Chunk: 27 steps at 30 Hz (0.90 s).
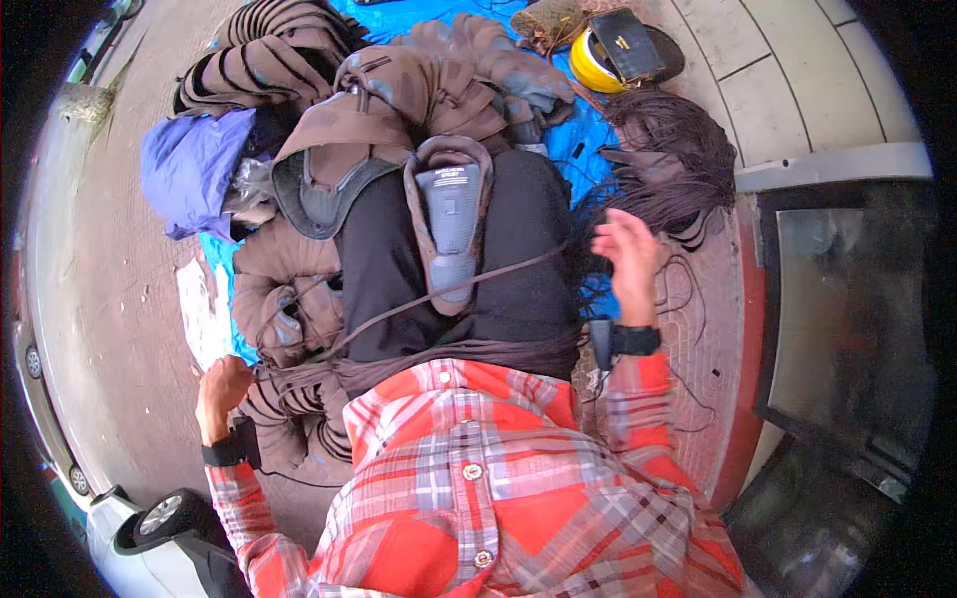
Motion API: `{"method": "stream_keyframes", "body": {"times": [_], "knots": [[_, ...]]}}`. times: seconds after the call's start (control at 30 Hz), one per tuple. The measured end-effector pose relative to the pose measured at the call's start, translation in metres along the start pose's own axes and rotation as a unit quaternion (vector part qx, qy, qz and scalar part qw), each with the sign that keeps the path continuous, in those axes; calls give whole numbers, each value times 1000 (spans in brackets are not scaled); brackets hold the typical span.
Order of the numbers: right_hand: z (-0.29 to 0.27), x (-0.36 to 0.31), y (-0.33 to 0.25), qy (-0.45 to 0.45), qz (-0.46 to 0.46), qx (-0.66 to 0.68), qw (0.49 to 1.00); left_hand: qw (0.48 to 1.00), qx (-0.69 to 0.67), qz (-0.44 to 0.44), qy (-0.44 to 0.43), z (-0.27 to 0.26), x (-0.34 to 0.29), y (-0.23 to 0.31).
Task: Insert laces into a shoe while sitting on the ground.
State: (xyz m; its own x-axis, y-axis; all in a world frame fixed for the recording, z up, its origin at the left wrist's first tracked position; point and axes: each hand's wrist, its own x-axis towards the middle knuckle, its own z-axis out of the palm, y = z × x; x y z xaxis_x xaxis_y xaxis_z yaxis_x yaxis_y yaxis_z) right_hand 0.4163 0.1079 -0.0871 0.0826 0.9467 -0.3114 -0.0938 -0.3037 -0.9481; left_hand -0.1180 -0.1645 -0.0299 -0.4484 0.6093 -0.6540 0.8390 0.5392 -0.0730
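A brown shoe upper with a grey insole (451,224) lies sole-side up between my thighs. Across my lap runs a long brown lace (429,297), from beside my right thigh toward my left hand (224,394). That hand is closed at the end of a bundle of brown laces (299,371); its grip is partly hidden, but the lace appears to be in it. My right hand (628,259) is raised beside my right thigh, fingers loosely bent and apart, nothing visible in them. Near it lies a heap of dark laces (678,159).
Brown shoe uppers (419,90) are piled ahead of me on a blue sheet (588,149); more are stacked at left (284,289). A purple bag (194,169) stands at far left. A black pouch (626,48) rests on a yellow container (590,68). A glass-fronted dark cabinet (832,299) stands right.
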Motion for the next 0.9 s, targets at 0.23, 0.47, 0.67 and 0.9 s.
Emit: {"method": "stream_keyframes", "body": {"times": [0.23,0.47,0.67,0.9], "knots": [[27,2,10,-3,33,-289,957,868,-335,309,199,-40,3,175],[11,30,58,-73,167,39,982,811,-68,523,252,15,5,344],[34,24,23,37,75,169,982,770,-101,619,119,5,-16,331],[57,13,-23,-20,43,246,968,796,-43,596,91,1,-30,306]]}}
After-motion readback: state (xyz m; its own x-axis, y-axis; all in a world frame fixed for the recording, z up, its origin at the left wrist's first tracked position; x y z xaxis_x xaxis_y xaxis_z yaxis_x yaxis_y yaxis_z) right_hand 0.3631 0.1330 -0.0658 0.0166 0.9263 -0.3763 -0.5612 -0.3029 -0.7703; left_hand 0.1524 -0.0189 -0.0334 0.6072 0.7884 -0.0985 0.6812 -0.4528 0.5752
